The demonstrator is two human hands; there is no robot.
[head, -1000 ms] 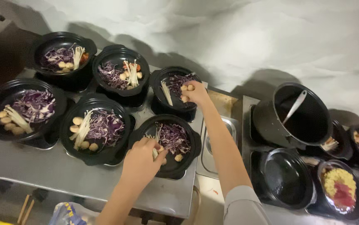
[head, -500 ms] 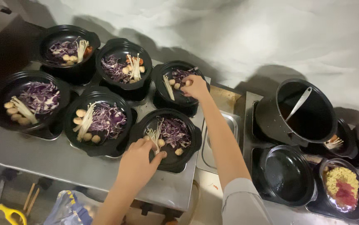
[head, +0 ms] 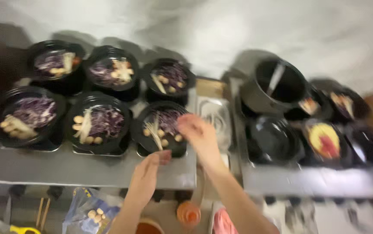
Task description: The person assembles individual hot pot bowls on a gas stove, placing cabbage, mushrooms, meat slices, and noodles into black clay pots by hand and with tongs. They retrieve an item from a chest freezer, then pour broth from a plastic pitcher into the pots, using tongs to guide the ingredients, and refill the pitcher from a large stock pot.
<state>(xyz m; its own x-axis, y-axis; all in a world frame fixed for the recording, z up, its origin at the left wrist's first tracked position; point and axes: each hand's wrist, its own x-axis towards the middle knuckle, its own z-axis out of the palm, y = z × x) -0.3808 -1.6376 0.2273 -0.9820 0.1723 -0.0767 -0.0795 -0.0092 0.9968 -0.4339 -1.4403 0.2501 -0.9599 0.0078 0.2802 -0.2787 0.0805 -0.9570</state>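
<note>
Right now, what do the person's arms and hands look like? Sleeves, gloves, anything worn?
Both hands are bare: no gloves, rings or watch can be made out, though the frame is motion-blurred. The left hand leads into a bare forearm with no sleeve in view. The right hand also leads into a bare forearm; no sleeve shows before the picture's lower edge. No markings are discernible.

Black bowls, purple cabbage, steel-grey counter

Black bowls (head: pixel 99 147) hold purple shredded cabbage (head: pixel 106 121) with tan balls (head: pixel 79 119); at three o'clock, a black bowl's yellow-and-red filling (head: pixel 323 141); grey counter (head: pixel 65 167).
</note>
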